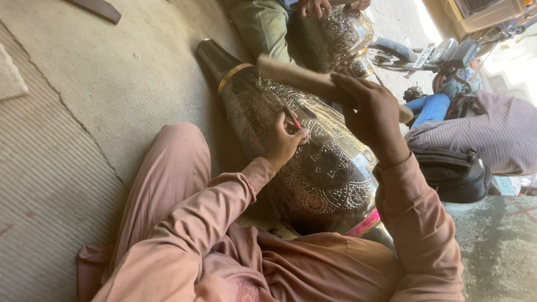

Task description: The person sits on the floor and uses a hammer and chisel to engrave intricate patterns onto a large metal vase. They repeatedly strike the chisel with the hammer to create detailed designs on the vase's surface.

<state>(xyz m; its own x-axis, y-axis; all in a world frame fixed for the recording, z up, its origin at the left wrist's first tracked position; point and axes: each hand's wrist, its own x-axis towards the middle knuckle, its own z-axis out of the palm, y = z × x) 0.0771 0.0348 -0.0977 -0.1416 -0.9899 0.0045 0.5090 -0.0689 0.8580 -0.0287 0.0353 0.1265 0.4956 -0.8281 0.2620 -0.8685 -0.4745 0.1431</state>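
A large engraved metal vase [330, 168] lies across my lap, its dark neck with a gold band pointing away from me. My left hand [282, 140] rests on the vase's patterned belly and pinches a small red-tipped chisel [295, 122] against the metal. My right hand [372, 114] is raised above the vase and grips a flat wooden mallet [296, 77] that reaches left over the chisel. I wear pink sleeves and trousers.
Another person in green trousers [260, 25] sits ahead with hands on a second engraved vase [335, 36]. To the right is a person in a checked shirt [492, 131], a black bag [456, 173] and a parked motorcycle [442, 56]. Concrete floor lies to the left.
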